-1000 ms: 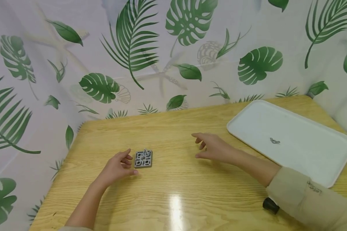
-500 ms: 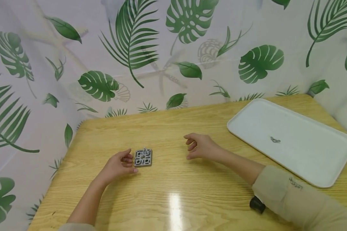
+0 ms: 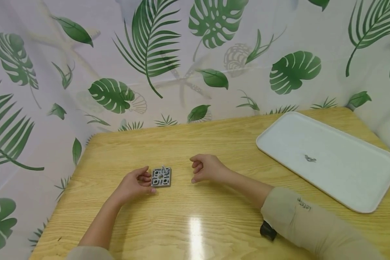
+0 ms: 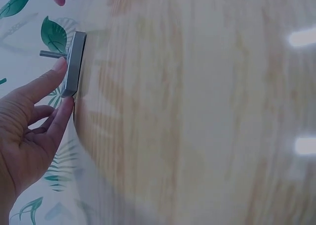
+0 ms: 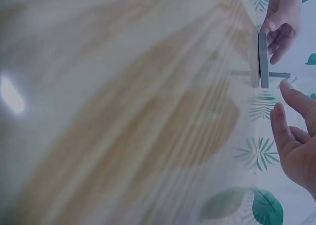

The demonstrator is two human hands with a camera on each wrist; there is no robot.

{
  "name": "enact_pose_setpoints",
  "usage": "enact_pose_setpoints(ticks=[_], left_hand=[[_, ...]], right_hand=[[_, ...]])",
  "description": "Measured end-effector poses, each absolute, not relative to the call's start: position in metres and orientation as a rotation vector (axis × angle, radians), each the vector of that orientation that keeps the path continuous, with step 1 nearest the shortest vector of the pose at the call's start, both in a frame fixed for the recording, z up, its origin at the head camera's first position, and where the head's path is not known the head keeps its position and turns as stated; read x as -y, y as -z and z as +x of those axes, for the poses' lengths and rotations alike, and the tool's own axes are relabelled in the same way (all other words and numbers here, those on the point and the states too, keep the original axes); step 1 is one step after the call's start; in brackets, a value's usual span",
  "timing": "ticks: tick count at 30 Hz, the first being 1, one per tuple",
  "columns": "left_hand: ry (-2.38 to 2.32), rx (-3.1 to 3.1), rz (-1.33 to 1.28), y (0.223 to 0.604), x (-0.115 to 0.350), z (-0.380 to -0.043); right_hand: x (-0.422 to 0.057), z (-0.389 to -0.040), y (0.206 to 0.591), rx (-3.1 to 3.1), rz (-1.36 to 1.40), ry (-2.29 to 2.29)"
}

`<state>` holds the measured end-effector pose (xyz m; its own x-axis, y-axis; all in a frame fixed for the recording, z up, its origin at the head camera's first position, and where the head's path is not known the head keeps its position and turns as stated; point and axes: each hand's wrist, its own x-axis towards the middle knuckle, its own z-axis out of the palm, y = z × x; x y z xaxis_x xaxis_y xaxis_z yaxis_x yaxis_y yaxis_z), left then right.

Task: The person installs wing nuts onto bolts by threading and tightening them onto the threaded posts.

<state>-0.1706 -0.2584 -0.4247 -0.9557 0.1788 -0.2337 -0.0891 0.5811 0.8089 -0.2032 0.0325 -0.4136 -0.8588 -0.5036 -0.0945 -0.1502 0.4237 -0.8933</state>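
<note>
A grey square plate [image 3: 160,177] with round holes and moulded grooves lies on the wooden table. Near its back right corner a thin metal pin [image 3: 164,169] stands up, slightly tilted. My left hand [image 3: 133,185] is at the plate's left side, fingers loosely bent and thumb by the front left corner. In the left wrist view, the thumb and a finger meet the edge of the plate [image 4: 75,64], or nearly so. To the plate's right hovers my right hand [image 3: 208,169], fingers loosely curved, holding nothing. The right wrist view has its fingertips [image 5: 285,86] near the pin [image 5: 280,75], apart from it.
A white tray [image 3: 338,180] lies at the table's right, with a small grey metal piece [image 3: 310,159], shaped like a wing nut, on it. A black object [image 3: 268,231] shows under my right sleeve. Leaf-print cloth [image 3: 182,54] hangs behind the table [image 3: 149,224].
My right hand has moved left, from near the tray towards the plate. The black object has shifted along with the right sleeve. My left hand and the plate have stayed almost still.
</note>
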Motion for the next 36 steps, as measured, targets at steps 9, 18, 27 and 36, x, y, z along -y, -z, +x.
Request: enact_pose_setpoints(ticks=[9, 18, 27, 36], left_hand=[[-1.296, -2.546, 0.058, 0.425, 0.257, -0.172], [-1.254, -2.574, 0.092, 0.428, 0.257, -0.176], [-1.281, -2.534, 0.096, 0.428, 0.260, -0.178], [-1.278, -2.551, 0.103, 0.428, 0.257, -0.181]], right_hand=[[-0.006, -0.205, 0.417, -2.337, -0.581, 1.414], [0.016, -0.206, 0.423, -2.304, -0.522, 1.426], [0.038, -0.203, 0.426, -2.312, -0.462, 1.426], [0.045, -0.205, 0.431, -2.347, -0.465, 1.430]])
